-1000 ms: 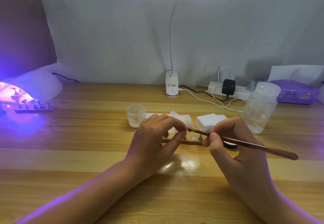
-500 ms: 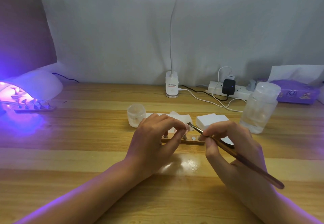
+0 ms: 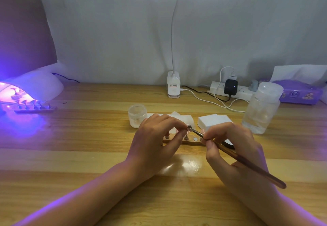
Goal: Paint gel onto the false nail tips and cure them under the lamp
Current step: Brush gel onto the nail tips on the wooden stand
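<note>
The light wooden desk (image 3: pixel 88 155) carries everything. At its far left the white domed curing lamp (image 3: pixel 40 86) is lit violet, and a dark strip of painted tips on pegs (image 3: pixel 35 108) lies at its mouth, partly under the dome. I judge that batch to be curing while I work on the next.

My left hand (image 3: pixel 154 144) is curled, with thumb and forefinger pinched together over a peg. My right hand (image 3: pixel 237 148) is closed around the long brown-handled gel brush (image 3: pixel 256 168) in a pencil grip, the handle running back over my palm. Behind them stands the small frosted gel jar (image 3: pixel 137 115), lid off as far as I can tell. The narrow brown wooden holder bar (image 3: pixel 187 142) lies across the desk just under my fingertips.

The smallest thing is the one that matters. The pale, translucent false nail tip (image 3: pixel 184 132) sits on its peg in my left pinch, mostly hidden by my fingers, and the brush head is right at it. So I am at the painting step, probably laying gel on this tip.

Next I need short, light strokes that keep gel off my fingers, a steady left pinch, then the tip seated on the bar before the bar goes to the lamp.
</note>
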### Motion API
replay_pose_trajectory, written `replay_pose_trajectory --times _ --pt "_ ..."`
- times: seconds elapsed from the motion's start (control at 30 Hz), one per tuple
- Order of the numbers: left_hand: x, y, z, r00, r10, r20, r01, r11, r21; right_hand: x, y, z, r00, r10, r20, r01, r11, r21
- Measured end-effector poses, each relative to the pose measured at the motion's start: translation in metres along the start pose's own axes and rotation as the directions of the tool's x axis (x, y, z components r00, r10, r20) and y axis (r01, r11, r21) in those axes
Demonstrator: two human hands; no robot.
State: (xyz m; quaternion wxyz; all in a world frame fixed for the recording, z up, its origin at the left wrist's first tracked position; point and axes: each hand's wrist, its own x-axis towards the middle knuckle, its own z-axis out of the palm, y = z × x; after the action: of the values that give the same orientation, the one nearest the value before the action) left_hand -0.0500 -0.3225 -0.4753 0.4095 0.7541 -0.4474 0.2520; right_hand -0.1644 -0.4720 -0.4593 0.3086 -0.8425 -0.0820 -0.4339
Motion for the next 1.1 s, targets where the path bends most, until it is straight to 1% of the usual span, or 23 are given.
replay_pose_trajectory --times 0.2,0.4,0.5,0.6,0.73,1.1 --pt "-0.0008 -0.0017 0.0006 1.000 -0.018 0.008 0.017 1.000 0.005 -0.0007 -0.0010 -0.0008 1.000 0.004 0.001 -0.004 1.000 0.009" --pt "-0.0019 -0.0040 0.0012 1.000 -0.022 0.017 0.022 1.000 0.018 -0.0012 -0.0018 -0.0032 0.995 0.061 -0.077 -0.053 0.993 0.107" --pt "-0.0020 -0.0041 0.0017 1.000 -0.020 0.002 0.020 1.000 0.009 0.0000 -0.0025 -0.0025 0.997 0.059 -0.048 -0.054 0.993 0.105" --pt "-0.0016 -0.0029 0.0020 1.000 -0.019 -0.014 0.019 1.000 -0.006 0.0010 -0.0031 -0.0018 0.994 0.108 -0.028 -0.106 0.991 0.084" --pt "-0.0015 -0.0017 0.0019 1.000 -0.011 -0.016 0.011 1.000 -0.006 -0.0011 -0.0031 -0.0036 0.989 0.145 0.000 -0.144 0.982 0.124" --pt "-0.0022 -0.0032 0.0022 1.000 -0.003 -0.017 0.003 1.000 0.007 -0.0029 -0.0032 -0.0008 0.989 0.131 0.063 -0.139 0.980 0.144"
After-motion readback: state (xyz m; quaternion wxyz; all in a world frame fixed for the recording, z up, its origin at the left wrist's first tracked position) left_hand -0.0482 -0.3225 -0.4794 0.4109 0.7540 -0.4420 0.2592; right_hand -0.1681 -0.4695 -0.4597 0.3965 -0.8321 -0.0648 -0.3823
